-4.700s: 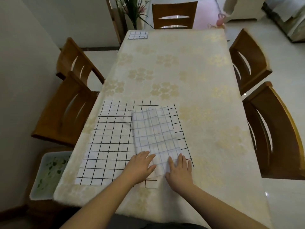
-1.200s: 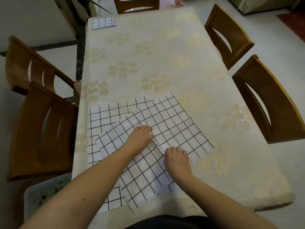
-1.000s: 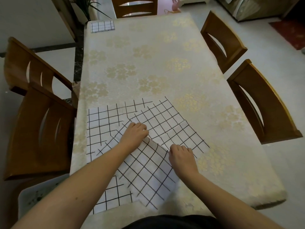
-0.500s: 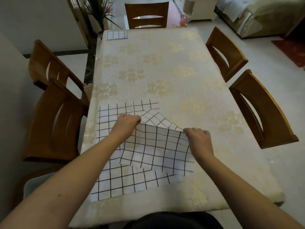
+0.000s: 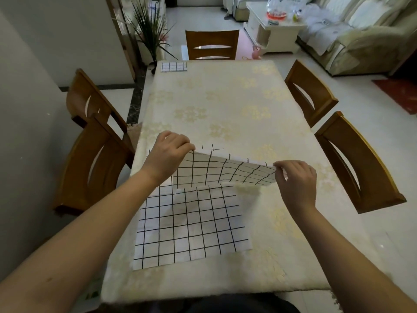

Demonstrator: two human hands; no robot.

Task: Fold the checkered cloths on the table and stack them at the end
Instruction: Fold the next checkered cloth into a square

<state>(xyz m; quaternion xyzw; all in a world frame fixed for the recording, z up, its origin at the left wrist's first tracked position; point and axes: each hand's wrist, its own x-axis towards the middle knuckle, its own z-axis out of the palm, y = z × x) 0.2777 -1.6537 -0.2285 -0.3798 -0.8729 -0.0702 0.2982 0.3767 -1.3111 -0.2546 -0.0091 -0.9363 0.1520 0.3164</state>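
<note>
Head view: left hand [image 5: 168, 154] and right hand [image 5: 294, 177] each pinch a corner of a checkered cloth [image 5: 223, 171], lifted above another cloth [image 5: 191, 224] on the tabletop [image 5: 225, 105]. Uneven tension could skew the fold.

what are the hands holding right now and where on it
Both hold one checkered cloth by its upper edge: left hand pinches the left corner, right hand the right corner, lifting it above another cloth lying flat.

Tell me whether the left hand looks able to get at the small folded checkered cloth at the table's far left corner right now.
Probably not yet. The left hand grips a corner of the lifted checkered cloth, and the small folded checkered cloth lies at the far end of the table. Nothing blocks the way.
</note>
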